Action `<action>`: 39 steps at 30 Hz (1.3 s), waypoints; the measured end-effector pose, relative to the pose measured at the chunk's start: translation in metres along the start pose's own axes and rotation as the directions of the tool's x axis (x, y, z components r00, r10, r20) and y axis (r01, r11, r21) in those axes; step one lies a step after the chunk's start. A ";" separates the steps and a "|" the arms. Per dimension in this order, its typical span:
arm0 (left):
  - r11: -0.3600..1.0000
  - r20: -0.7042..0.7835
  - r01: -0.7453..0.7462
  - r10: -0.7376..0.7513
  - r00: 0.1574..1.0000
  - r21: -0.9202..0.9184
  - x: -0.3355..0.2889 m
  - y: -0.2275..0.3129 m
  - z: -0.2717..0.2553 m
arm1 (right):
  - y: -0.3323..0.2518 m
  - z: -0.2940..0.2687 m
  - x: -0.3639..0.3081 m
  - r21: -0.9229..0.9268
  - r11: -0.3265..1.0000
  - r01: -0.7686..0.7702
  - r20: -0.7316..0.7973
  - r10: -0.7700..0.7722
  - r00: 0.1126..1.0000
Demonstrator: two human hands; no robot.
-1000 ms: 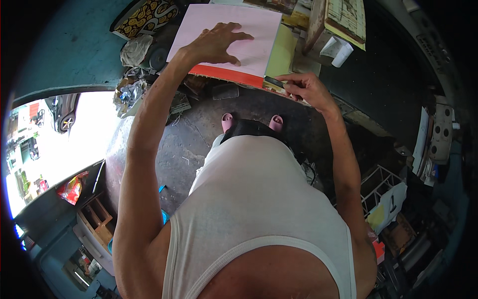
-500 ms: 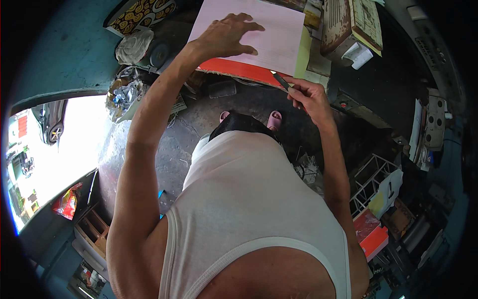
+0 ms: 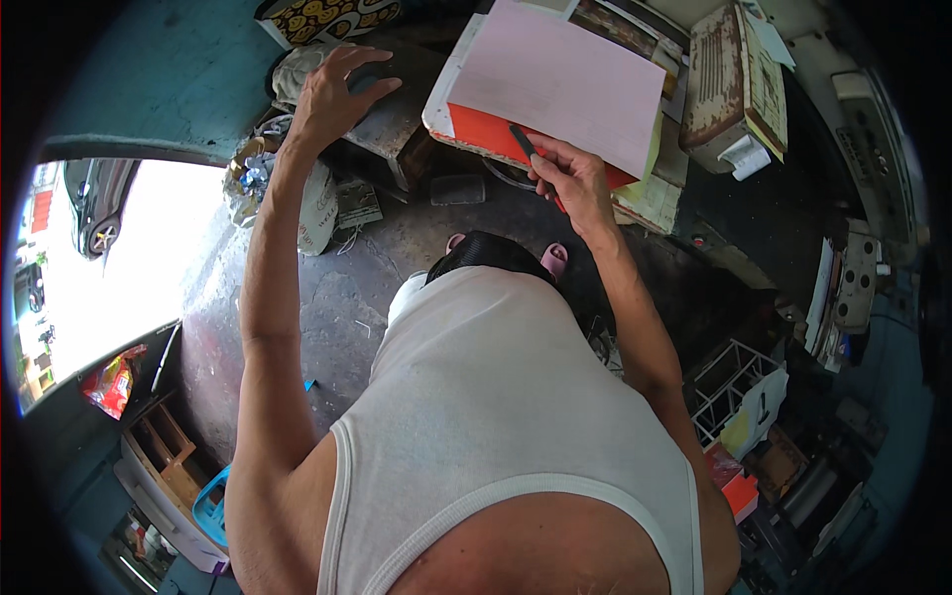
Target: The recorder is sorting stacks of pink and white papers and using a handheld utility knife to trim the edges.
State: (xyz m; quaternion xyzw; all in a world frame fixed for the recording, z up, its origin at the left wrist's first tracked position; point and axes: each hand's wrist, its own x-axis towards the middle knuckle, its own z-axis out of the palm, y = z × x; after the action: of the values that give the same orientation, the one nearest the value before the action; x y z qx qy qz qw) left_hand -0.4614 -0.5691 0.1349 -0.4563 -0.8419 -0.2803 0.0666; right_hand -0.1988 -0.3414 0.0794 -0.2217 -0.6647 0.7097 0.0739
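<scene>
My right hand (image 3: 573,180) is closed round a slim dark tool with a red end (image 3: 522,141). Its upper end points to the far left, over the orange-red sheet (image 3: 481,130); whether it touches the sheet I cannot tell. A pale pink sheet of paper (image 3: 560,84) with faint print covers most of the orange-red one. Both lie on a worn white board (image 3: 441,107) at the table's near edge. To the left, off the papers, my left hand (image 3: 332,99) is raised with fingers apart, holding nothing, near a crumpled pale cloth or bag (image 3: 297,71).
Right of the papers stands a rusty cream metal box (image 3: 716,84) with a white paper roll (image 3: 744,157). A dark box-like block (image 3: 387,144) is left of the board, beside bags of scrap (image 3: 256,178). A white wire rack (image 3: 729,387) stands at my right.
My left hand has lifted off the pink sheet and moved left. My right hand has shifted left with the tool. The view has swung, so the papers appear farther right.
</scene>
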 end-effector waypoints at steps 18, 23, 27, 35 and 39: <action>0.870 0.029 0.249 -0.261 0.965 -0.426 -0.031 -0.009 0.042 | -0.010 0.035 -0.007 -0.111 0.944 0.309 -0.190 -0.326 0.926; 0.848 0.015 0.214 -0.236 0.972 -0.484 -0.024 0.039 0.091 | 0.000 -0.063 -0.036 -0.305 0.942 0.136 -0.604 -0.302 0.738; 0.956 -0.153 0.166 -0.207 0.966 -0.244 -0.022 0.059 0.094 | 0.013 -0.104 -0.017 -0.118 0.993 -0.001 -0.662 -0.078 0.746; 0.964 -0.243 0.252 -0.266 0.933 -0.090 -0.037 0.115 0.101 | 0.007 -0.117 -0.025 0.005 1.000 -0.012 -0.572 0.012 0.820; 0.497 0.013 0.527 -0.719 0.695 -0.689 -0.056 0.152 0.121 | 0.000 -0.119 -0.083 0.171 0.981 -0.093 -0.484 0.166 0.859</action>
State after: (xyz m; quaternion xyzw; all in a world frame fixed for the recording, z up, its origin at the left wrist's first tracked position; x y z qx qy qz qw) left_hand -0.2894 -0.4804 0.0765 -0.0662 -0.7798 -0.6168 -0.0848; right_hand -0.0755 -0.2659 0.0951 -0.4349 -0.5547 0.6777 0.2097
